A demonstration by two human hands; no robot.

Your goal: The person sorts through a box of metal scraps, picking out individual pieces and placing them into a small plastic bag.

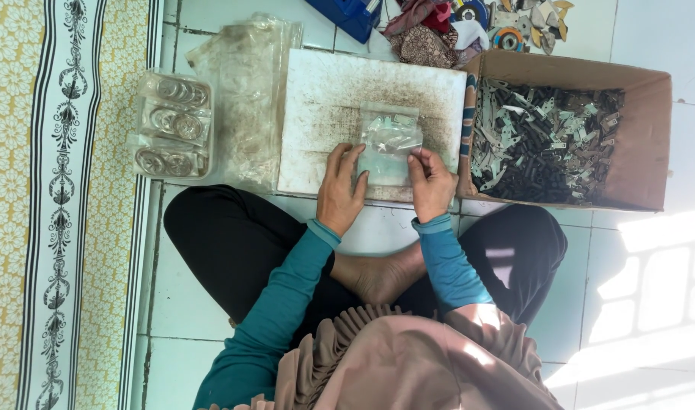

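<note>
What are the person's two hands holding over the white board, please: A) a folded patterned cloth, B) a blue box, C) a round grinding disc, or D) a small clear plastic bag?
D: the left hand and the right hand both grip a small clear plastic bag above the stained white board, beside the cardboard box of small metal parts.

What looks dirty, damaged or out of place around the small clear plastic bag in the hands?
The white square board under the small clear plastic bag is badly stained with brown grime. The brown cardboard box of small metal parts sits askew, one corner overlapping the board. Nothing looks spilled.
</note>
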